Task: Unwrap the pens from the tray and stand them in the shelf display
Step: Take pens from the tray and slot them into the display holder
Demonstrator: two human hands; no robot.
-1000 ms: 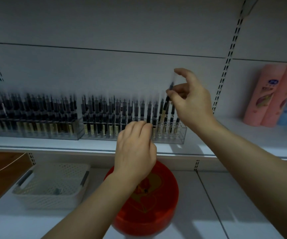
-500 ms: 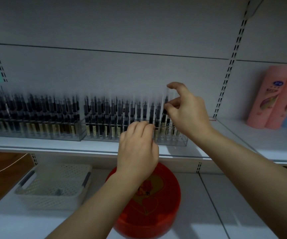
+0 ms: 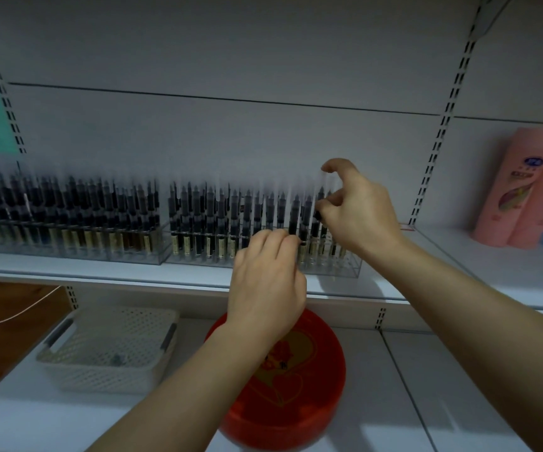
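Observation:
My right hand pinches a black pen near its top, index finger raised; the pen stands among the others at the right end of the clear shelf display. That display holds several upright black pens with pale lower barrels. My left hand is just left of and below it, fingers curled against the front pens; whether they grip anything is hidden. The round red tray lies on the lower shelf under my left wrist, its contents mostly covered by my arm.
A second clear pen display, full, stands to the left. A white perforated basket sits on the lower shelf at left. Pink bottles stand on the upper shelf at far right, with bare shelf between them and the displays.
My right hand has come down with the pen, from above the display into its right end. My left hand has stayed at the display's front.

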